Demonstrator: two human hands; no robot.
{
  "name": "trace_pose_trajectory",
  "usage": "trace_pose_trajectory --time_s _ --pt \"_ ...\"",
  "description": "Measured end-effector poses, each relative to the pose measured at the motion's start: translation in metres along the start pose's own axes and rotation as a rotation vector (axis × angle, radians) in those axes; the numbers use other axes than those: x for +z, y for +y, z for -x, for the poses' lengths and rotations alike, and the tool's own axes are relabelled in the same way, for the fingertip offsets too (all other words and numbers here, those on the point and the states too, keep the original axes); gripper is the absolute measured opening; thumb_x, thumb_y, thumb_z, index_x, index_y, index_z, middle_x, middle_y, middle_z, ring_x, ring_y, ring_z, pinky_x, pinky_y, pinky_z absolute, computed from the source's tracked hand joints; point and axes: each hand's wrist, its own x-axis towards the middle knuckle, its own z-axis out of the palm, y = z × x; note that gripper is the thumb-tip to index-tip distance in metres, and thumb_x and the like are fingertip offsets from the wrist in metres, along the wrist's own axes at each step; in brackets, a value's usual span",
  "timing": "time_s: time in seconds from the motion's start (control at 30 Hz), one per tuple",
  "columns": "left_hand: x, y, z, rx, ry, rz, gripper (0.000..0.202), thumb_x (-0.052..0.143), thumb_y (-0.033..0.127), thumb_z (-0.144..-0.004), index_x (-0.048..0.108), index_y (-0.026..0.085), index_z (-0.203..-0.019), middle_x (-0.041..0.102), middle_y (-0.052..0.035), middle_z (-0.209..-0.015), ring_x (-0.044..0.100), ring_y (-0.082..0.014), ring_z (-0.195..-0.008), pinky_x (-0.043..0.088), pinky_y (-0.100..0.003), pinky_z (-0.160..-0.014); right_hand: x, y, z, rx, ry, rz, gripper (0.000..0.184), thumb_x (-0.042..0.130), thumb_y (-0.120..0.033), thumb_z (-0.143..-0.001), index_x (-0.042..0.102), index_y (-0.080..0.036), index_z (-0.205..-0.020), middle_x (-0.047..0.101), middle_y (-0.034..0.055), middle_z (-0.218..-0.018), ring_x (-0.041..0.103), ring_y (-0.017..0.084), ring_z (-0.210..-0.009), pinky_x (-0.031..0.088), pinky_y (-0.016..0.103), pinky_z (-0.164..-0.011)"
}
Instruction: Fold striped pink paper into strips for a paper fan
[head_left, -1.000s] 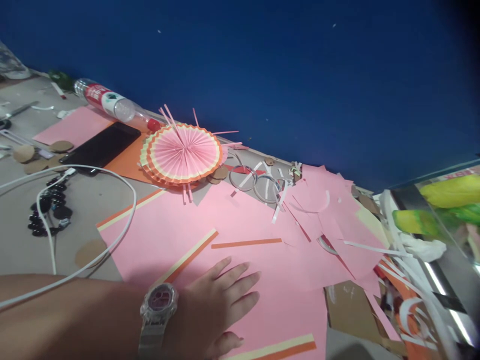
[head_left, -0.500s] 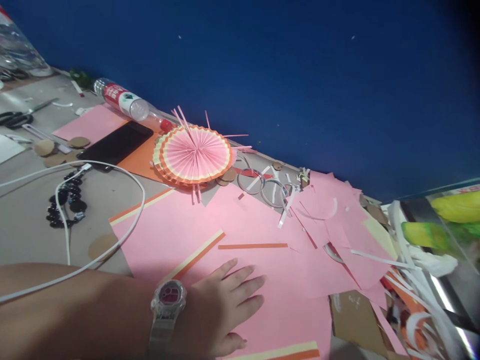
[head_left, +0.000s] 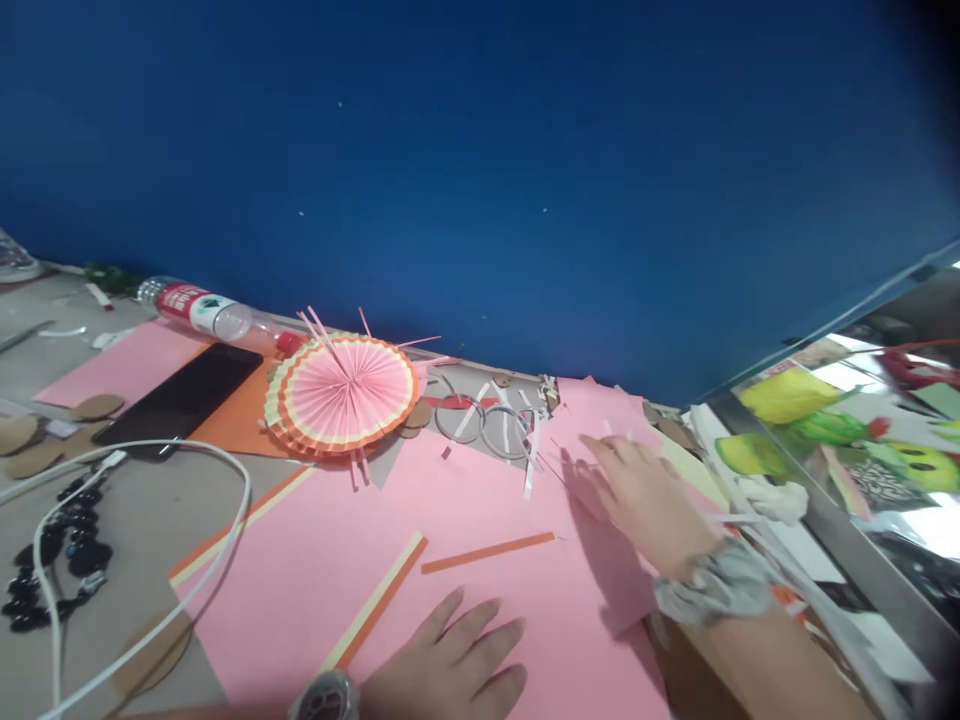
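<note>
My left hand (head_left: 457, 660), with a clear watch (head_left: 324, 698) on the wrist, lies flat on a large pink paper sheet (head_left: 300, 560), fingers spread. Near its fingertips are an orange paper strip (head_left: 487, 553) and a yellow-and-orange strip (head_left: 379, 605). My right hand (head_left: 641, 500), wearing a grey scrunchie (head_left: 716, 582) at the wrist, reaches over the pile of pink paper pieces (head_left: 592, 405). Its fingers are stretched out and apart, with nothing seen in them. Whether they touch the paper I cannot tell. A pleated pink, yellow and orange paper rosette (head_left: 349, 390) rests behind the sheet.
Several tape rings (head_left: 459, 412) lie by the blue wall (head_left: 450, 170). A plastic bottle (head_left: 214, 310), black phone (head_left: 184, 395), white cable (head_left: 244, 500) and black bead bracelet (head_left: 79, 540) are at the left. Yellow-green items (head_left: 787, 395) lie beyond the divider at the right.
My right hand has come into view from the right, over the pink paper pile. My left hand stays flat on the sheet. The view has shifted up and rightward.
</note>
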Motion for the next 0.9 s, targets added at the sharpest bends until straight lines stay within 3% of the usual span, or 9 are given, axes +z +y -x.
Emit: trace_pose_trajectory --time_s 0.13,0.2,0.27,0.37,0.43,0.53,0.63,0.8,0.9 --pt "0.003 0.0 0.001 0.012 -0.035 -0.007 0.016 0.052 0.029 -0.086 0.061 0.022 -0.099 0.06 -0.0025 -0.118 0.052 -0.0215 -0.109 0.018 -0.044 -0.107 0.017 -0.003 -0.004 0.002 -0.029 0.012 0.013 0.052 -0.021 -0.086 0.06 -0.019 -0.095 0.061 0.0043 -0.093 0.056 0.021 -0.087 0.044 0.036 -0.074" --pt "0.003 0.001 0.003 0.01 -0.034 0.0 0.016 0.053 0.027 -0.086 0.061 0.021 -0.098 0.059 -0.0031 -0.119 0.051 -0.0221 -0.111 0.018 -0.045 -0.107 0.019 0.001 -0.007 0.055 -0.018 0.021 0.015 0.046 -0.02 -0.088 0.061 -0.017 -0.089 0.061 0.0059 -0.087 0.056 0.021 -0.083 0.042 0.035 -0.071" --pt "0.003 0.001 0.003 0.002 -0.035 0.006 0.014 0.053 0.025 -0.086 0.061 0.021 -0.097 0.059 -0.0033 -0.12 0.05 -0.0224 -0.112 0.017 -0.045 -0.107 0.014 0.005 -0.01 0.152 0.018 0.042 0.02 0.041 -0.019 -0.089 0.059 -0.014 -0.097 0.06 0.0101 -0.089 0.055 0.025 -0.081 0.04 0.037 -0.068" --pt "0.0 0.001 0.003 0.011 -0.106 0.004 0.017 0.05 0.023 -0.087 0.06 0.021 -0.1 0.057 -0.0041 -0.123 0.05 -0.0226 -0.112 0.019 -0.046 -0.107 0.0 0.0 -0.015 0.274 0.099 0.068 0.038 0.037 -0.021 -0.089 0.042 -0.008 -0.125 0.051 0.0213 -0.113 0.049 0.033 -0.095 0.037 0.043 -0.071" --pt "-0.004 0.0 0.001 0.029 -0.161 -0.003 0.019 0.047 0.022 -0.089 0.059 0.02 -0.103 0.056 -0.0048 -0.124 0.05 -0.0231 -0.112 0.02 -0.046 -0.107 -0.008 -0.014 -0.018 0.207 0.092 0.02 0.037 0.037 -0.026 -0.09 0.043 -0.012 -0.125 0.05 0.0179 -0.116 0.048 0.031 -0.099 0.036 0.042 -0.076" --pt "-0.011 -0.001 -0.002 0.039 -0.187 -0.003 0.022 0.043 0.021 -0.09 0.059 0.02 -0.105 0.057 -0.0051 -0.124 0.051 -0.024 -0.112 0.02 -0.047 -0.107 -0.007 -0.041 -0.023 0.091 0.038 -0.049 0.024 0.043 -0.037 -0.088 0.058 -0.02 -0.095 0.059 0.0074 -0.096 0.053 0.023 -0.088 0.035 0.035 -0.075" --pt "-0.015 -0.002 -0.004 0.039 -0.21 0.013 0.023 0.043 0.022 -0.091 0.059 0.019 -0.106 0.057 -0.0055 -0.124 0.052 -0.0239 -0.111 0.024 -0.045 -0.105 0.002 -0.055 -0.027 0.044 0.012 -0.075 0.015 0.047 -0.027 -0.086 0.058 -0.018 -0.081 0.06 0.0057 -0.083 0.054 0.021 -0.078 0.034 0.033 -0.068" --pt "-0.015 -0.001 -0.006 -0.028 -0.215 0.071 0.023 0.041 0.018 -0.091 0.059 0.019 -0.105 0.058 -0.0037 -0.123 0.051 -0.023 -0.112 0.035 -0.042 -0.1 0.003 -0.053 -0.013 -0.028 0.045 -0.103 0.017 0.041 -0.014 -0.088 0.058 -0.015 -0.087 0.062 0.0077 -0.081 0.055 0.021 -0.075 0.035 0.033 -0.071" --pt "-0.012 0.002 -0.006 -0.133 -0.212 0.154 0.024 0.038 0.018 -0.092 0.059 0.021 -0.103 0.059 -0.001 -0.121 0.05 -0.0199 -0.114 0.037 -0.037 -0.099 -0.004 -0.06 0.009 -0.182 0.076 -0.134 0.024 0.039 -0.005 -0.086 0.059 -0.016 -0.095 0.064 0.0075 -0.09 0.055 0.02 -0.084 0.035 0.031 -0.081"
